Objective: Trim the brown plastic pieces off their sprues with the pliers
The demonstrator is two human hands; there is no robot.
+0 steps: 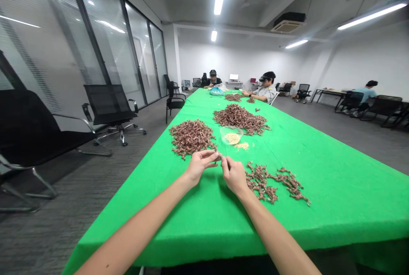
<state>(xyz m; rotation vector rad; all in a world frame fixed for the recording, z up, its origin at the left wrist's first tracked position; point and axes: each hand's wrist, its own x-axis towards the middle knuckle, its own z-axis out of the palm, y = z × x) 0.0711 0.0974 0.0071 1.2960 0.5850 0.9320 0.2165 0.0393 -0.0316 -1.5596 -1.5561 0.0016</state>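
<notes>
Above the green cloth, my left hand (201, 166) and my right hand (235, 175) meet fingertip to fingertip. Between them is a small brown knobbly twig-like piece (218, 158), mostly hidden by the fingers. Both hands are closed in a pinch on it. Just beyond my left hand lies a heaped pile of similar brown twisted pieces (192, 136). A clear plastic bowl (226, 131) with small pale bits in it stands past my fingertips, and a few pale bits (243, 145) lie beside it. Close to my right hand, more brown pieces (261, 181) are spread loosely.
A larger brown pile (239, 117) lies behind the bowl on the long green-covered table (335, 173). Two people sit at the far end, near a blue plastic bag (216, 91) and smaller piles (234, 97). Black chairs (110, 102) stand on the left. Another person sits far right.
</notes>
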